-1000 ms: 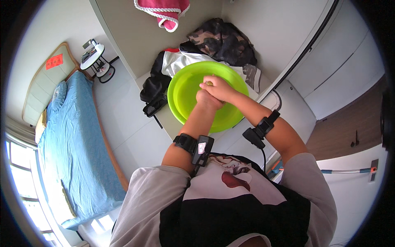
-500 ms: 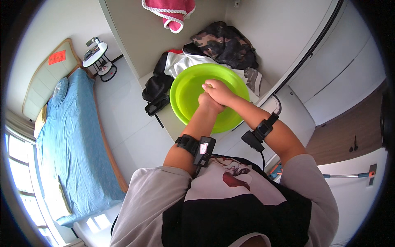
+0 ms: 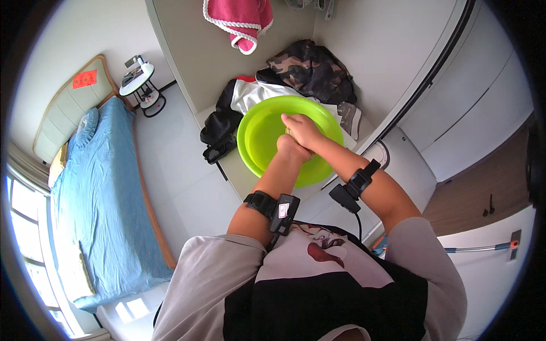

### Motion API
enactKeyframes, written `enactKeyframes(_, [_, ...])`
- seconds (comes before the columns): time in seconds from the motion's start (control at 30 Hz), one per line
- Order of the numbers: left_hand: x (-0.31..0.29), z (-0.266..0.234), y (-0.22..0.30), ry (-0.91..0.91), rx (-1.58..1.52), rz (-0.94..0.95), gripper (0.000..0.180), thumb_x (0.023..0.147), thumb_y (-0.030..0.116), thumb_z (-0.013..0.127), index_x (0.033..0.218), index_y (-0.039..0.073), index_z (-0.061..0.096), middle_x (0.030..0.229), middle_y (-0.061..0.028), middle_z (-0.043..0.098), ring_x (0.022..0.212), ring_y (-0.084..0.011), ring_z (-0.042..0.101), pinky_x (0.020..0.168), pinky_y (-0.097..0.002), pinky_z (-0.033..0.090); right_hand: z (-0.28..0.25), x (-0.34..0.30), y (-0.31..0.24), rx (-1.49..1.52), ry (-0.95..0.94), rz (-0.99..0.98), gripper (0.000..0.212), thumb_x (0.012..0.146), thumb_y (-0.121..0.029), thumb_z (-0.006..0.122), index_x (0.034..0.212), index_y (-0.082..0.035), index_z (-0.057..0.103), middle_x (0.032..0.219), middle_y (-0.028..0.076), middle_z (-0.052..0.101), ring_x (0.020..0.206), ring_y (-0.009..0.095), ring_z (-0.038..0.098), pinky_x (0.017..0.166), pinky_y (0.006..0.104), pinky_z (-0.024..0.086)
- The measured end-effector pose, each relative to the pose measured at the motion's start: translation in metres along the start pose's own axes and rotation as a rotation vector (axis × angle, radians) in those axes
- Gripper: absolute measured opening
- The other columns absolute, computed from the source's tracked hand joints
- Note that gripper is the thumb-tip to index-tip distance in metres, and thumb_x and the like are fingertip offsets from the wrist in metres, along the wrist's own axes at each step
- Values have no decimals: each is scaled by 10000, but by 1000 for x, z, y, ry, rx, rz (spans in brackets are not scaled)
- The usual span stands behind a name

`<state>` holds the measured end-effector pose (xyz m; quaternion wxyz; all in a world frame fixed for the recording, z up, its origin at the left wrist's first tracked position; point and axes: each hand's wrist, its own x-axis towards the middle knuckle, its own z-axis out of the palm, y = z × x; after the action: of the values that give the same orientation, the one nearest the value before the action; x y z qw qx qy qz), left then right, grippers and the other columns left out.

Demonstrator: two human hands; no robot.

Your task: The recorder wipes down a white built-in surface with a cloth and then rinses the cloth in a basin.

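A bright green round plastic basin (image 3: 261,162) stands on the floor of an open wardrobe in front of me. Over it my two closed hands press together. My right hand (image 3: 303,131) lies on top, its fingers curled down over the left. Beneath and nearer to me is my left hand (image 3: 293,149), knuckles bent inward. A small yellowish bit shows between them, too little of it to name, and the palms are hidden. The basin's bottom is partly covered by my hands, and I cannot tell whether it holds water.
Piled behind the basin are a camouflage garment (image 3: 313,71), a white cloth (image 3: 250,94) and black clothing (image 3: 220,125). A pink cloth with white trim (image 3: 242,23) hangs above. On the left are a bed with a blue cover (image 3: 108,204) and a small round side table (image 3: 136,79).
The basin and wardrobe sit slightly lower in the picture, as my view has tilted a little. My hands remain pressed together, with the right one shifted slightly against the left.
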<state>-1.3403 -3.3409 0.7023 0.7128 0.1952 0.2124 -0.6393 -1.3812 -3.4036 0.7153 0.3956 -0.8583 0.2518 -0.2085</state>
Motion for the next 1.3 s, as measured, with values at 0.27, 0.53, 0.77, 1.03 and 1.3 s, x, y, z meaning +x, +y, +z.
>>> enactKeyframes(0.27, [-18, 27, 44, -94, 218, 168, 460, 959, 417, 252, 1108, 152, 597, 1089, -55, 624, 1036, -252, 590, 854, -478, 479, -44, -7, -26, 709, -19, -131, 565, 964, -515, 368, 1064, -25, 631, 1122, 76, 608, 1091, 177, 542, 964, 334, 395])
enactKeyframes(0.53, [-46, 40, 47, -270, 478, 174, 623, 951, 522, 261, 1239, -1, 441, 1166, -165, 498, 1018, -299, 526, 924, -434, 410, -30, -4, -16, -68, 398, -523, 374, 746, -133, 723, 1092, -37, 617, 1185, 143, 580, 1107, 222, 544, 959, 321, 403])
enactKeyframes(0.77, [-37, 27, 31, -330, 142, 256, 475, 951, 470, 273, 1121, 119, 544, 1122, -89, 582, 1070, -280, 542, 937, -460, 416, -7, -23, -57, 515, 275, -297, 272, 799, -106, 606, 1059, -29, 628, 1044, 102, 637, 1015, 203, 579, 914, 324, 429])
enactKeyframes(1.03, [-58, 24, 23, -342, 281, 172, 480, 970, 418, 224, 1217, 108, 495, 1227, -107, 551, 1130, -282, 537, 963, -447, 423, -36, -34, -50, -643, 394, -761, 355, 794, -76, 517, 1130, -82, 632, 1192, 87, 605, 1149, 306, 532, 1086, 498, 237])
enactKeyframes(1.3, [-31, 11, 21, -445, 129, 92, 427, 969, 357, 220, 1150, 103, 512, 1134, -126, 581, 1029, -274, 586, 881, -432, 484, -39, -42, -60, -361, 191, -804, 188, 826, -228, 604, 896, -65, 667, 897, 102, 663, 884, 282, 621, 1071, 516, 271])
